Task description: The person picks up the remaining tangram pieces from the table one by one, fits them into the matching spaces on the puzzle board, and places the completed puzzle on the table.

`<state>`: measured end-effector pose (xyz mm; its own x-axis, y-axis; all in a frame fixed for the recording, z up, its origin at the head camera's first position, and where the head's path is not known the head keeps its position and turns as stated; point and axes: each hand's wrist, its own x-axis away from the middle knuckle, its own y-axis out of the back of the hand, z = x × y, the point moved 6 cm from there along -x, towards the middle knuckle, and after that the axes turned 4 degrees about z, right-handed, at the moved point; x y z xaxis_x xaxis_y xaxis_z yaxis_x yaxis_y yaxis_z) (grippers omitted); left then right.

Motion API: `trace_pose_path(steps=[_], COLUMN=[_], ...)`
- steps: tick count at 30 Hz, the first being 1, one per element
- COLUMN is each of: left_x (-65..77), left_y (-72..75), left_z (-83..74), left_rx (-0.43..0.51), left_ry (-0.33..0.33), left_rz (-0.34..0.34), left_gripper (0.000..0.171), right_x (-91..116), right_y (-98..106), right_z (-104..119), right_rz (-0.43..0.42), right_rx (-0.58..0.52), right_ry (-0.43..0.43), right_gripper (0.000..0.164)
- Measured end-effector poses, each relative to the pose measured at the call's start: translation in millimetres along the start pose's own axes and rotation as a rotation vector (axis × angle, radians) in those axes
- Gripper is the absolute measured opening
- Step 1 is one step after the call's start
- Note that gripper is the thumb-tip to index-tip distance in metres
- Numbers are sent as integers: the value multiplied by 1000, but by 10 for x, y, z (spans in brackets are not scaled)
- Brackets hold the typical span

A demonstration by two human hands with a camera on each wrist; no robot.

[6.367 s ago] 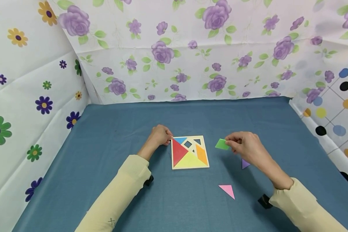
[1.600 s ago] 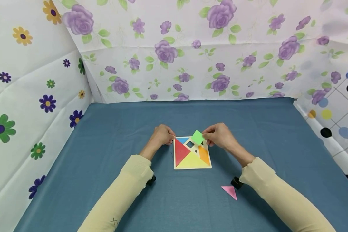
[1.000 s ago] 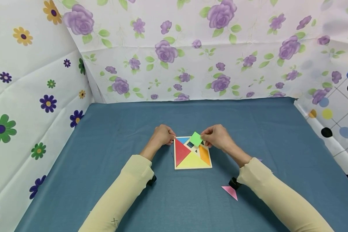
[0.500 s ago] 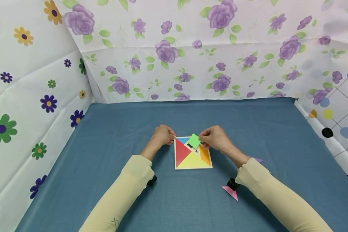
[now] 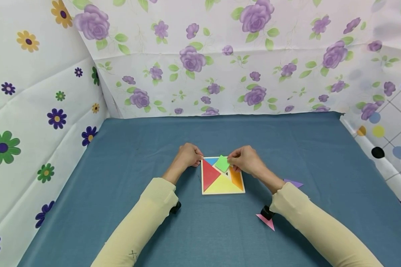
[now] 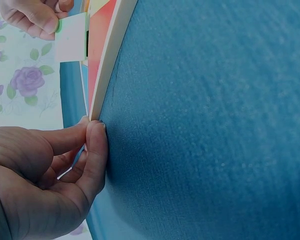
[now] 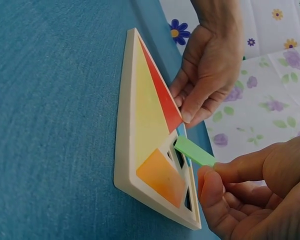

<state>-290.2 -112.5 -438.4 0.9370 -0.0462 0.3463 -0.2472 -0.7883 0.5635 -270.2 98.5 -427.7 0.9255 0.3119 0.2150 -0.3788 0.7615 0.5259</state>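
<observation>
A square cream tangram board [image 5: 223, 193] lies on the blue cloth, with red [image 5: 209, 174], yellow [image 5: 220, 186], orange [image 5: 235, 179] and blue [image 5: 210, 161] pieces set in it. My left hand [image 5: 186, 156] pinches its far left corner between thumb and fingertips. Between thumb and index finger, my right hand [image 5: 248, 160] holds a green square piece [image 5: 222, 164] over the square recess. The right wrist view shows this green piece [image 7: 194, 151] tilted, its lower edge right at the dark recess. A triangular recess [image 7: 188, 199] shows near the board's far right corner.
A purple triangle piece [image 5: 294, 183] lies on the cloth beside the right forearm, partly hidden by it. Nearer, a pink triangle piece [image 5: 268, 223] lies partly under the black wrist camera [image 5: 266, 213]. Flowered sheets [image 5: 220, 81] stand behind and at the sides.
Earlier the right hand held the green piece well right of the board. It has carried it left over the board and, lately, slightly down onto the square recess. The left hand stays at the corner.
</observation>
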Motion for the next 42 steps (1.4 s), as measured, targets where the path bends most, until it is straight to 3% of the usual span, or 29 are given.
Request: trace_pose_path(steps=[26,42], left_x=[-14,9], left_y=[-10,-7], left_z=[20,7], left_rx=[-1,-9], left_ry=[-9,-4], left_rz=[6,2], left_gripper=[7,7], right_x=[5,5], right_y=[-61,-109], right_z=[-4,23], right_rz=[-14,-41], right_rx=[-9,88], right_ry=[14,42], right_gripper=[15,13])
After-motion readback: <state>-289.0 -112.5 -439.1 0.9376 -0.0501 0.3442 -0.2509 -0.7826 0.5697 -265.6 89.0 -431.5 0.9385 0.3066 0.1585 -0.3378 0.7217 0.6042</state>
